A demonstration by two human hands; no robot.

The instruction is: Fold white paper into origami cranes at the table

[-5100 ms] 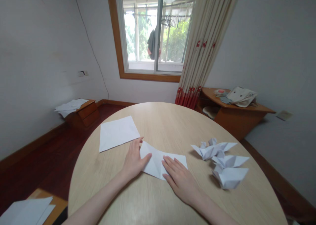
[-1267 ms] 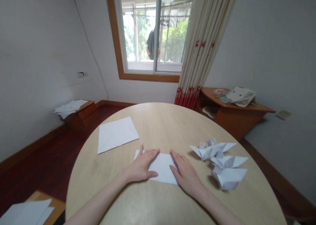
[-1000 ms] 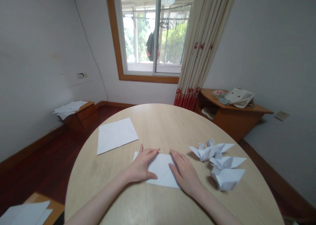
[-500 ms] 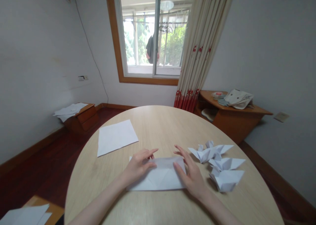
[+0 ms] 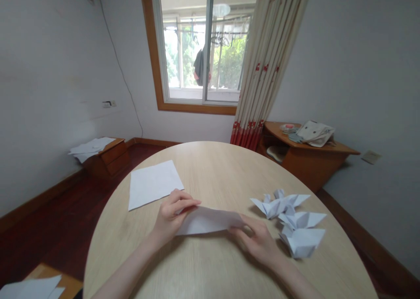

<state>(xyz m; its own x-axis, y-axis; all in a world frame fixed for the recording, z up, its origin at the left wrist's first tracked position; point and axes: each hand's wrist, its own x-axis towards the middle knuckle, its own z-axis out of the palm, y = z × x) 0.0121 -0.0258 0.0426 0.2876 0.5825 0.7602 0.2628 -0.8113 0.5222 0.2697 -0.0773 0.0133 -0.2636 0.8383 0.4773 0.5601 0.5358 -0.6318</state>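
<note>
Both my hands hold a folded white paper sheet [image 5: 208, 220] by its ends, a little above the round wooden table [image 5: 210, 168]. My left hand [image 5: 172, 217] pinches the left end, and my right hand [image 5: 257, 242] grips the right end. To the left of my left hand lies a flat white paper square [image 5: 152, 184]. Right of my right hand, close by, are folded paper models: a white origami crane [image 5: 277, 205], a second one [image 5: 300, 218] and a third [image 5: 302, 242].
A wooden corner shelf [image 5: 308, 157] holds a cloth bag and small items at the right. A low wooden cabinet [image 5: 105, 157] with loose paper stands at the left wall. More paper sits on a wooden surface [image 5: 39, 286] at the lower left. The table's curved edge surrounds the work.
The folded sheet has risen from the tabletop into both hands. My hands have gone from pressing flat to gripping its ends, and the sheet now looks narrower.
</note>
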